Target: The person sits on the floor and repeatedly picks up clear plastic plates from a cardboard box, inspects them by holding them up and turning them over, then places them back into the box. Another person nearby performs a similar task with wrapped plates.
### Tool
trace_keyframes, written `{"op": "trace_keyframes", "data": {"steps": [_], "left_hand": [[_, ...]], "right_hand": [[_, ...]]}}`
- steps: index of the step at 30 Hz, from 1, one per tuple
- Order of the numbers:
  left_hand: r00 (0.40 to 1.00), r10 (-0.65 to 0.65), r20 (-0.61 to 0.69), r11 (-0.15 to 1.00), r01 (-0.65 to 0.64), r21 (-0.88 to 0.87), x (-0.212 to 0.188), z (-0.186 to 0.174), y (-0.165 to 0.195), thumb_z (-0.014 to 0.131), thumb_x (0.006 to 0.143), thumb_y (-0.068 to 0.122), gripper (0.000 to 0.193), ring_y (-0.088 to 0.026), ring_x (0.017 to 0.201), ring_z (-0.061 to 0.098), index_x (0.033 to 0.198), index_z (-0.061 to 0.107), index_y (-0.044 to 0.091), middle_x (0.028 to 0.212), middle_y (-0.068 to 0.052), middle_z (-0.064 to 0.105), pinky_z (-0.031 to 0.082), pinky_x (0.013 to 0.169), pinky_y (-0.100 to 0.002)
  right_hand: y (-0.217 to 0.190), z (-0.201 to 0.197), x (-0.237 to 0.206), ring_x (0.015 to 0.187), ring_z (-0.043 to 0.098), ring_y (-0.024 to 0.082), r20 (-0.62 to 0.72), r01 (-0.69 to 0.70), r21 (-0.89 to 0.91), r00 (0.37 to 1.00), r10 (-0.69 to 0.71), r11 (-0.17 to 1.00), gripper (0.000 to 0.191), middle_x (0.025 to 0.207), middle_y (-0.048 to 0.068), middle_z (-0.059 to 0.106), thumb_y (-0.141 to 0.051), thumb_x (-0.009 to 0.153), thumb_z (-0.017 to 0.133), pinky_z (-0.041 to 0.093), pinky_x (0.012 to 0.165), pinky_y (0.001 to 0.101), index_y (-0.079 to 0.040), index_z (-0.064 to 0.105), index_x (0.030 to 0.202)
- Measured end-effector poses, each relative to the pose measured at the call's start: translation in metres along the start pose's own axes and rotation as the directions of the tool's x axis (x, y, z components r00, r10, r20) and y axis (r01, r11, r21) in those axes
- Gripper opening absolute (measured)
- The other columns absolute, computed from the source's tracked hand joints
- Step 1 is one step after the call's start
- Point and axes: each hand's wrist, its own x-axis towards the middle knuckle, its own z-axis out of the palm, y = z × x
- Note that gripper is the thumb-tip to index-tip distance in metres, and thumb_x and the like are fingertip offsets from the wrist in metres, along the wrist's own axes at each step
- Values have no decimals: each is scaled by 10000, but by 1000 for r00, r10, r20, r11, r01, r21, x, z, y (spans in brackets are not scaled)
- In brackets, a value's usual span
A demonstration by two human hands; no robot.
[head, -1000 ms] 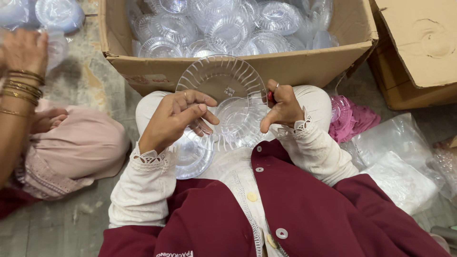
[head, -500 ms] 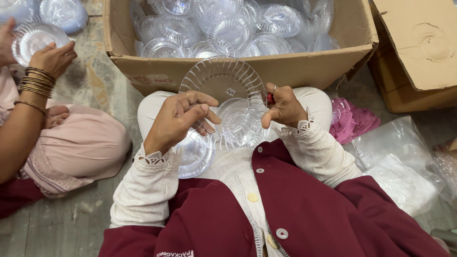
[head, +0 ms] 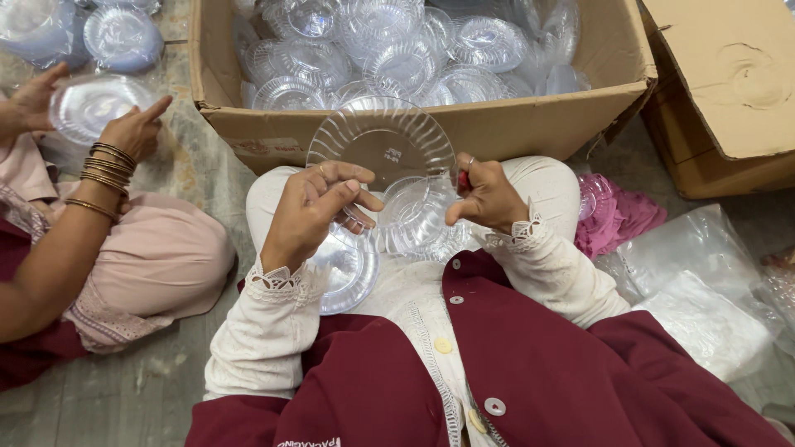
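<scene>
Both hands, left [head: 310, 211] and right [head: 487, 197], fingers gripping clear plate [head: 381, 149] edges; box [head: 497, 128] of plates behind.

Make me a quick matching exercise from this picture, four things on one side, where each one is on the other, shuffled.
1. clear plate
2. cardboard box
3. pink cloth
4. gold bangles

A. on the co-worker's wrist
B. held up between both hands
C. on the floor by the right knee
D. in front of the knees, full of clear plates

Pairs: 1-B, 2-D, 3-C, 4-A
</scene>
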Motion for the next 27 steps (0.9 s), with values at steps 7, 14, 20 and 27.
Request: {"op": "trace_keyframes", "data": {"steps": [7,14,20,27], "left_hand": [[995,61,-85,997,-65,-34,0,6,-9,567,1013,113,278,-207,706,734,1188,620,-96,919,-209,758,590,599,-284],[986,92,-140,995,-97,-33,3,7,-19,546,1012,93,271,-197,691,731,1193,608,-97,917,-214,754,595,600,-277],[968,94,-231,982,-129,-140,9,15,-29,531,1018,90,267,-200,680,728,1194,604,-96,918,-218,757,588,597,-279],[948,106,-301,983,-145,-111,4,4,-23,527,1023,92,265,-183,694,719,1212,601,-77,937,-211,754,602,610,-282]], "right_hand": [[6,7,-4,529,334,88,-40,-131,-122,991,127,984,813,597,-17,358,-780,595,725,299,445,278,-67,416,835],[4,18,-3,624,422,54,-66,-102,-146,993,94,984,779,693,-48,428,-797,709,736,397,551,241,-94,467,910],[-5,20,3,547,373,74,-132,-136,-145,984,117,980,899,632,-26,400,-767,588,739,350,448,267,-3,485,989],[4,21,28,559,445,106,-16,-131,-153,991,131,979,801,620,11,471,-718,687,795,415,505,292,-18,514,957]]}}
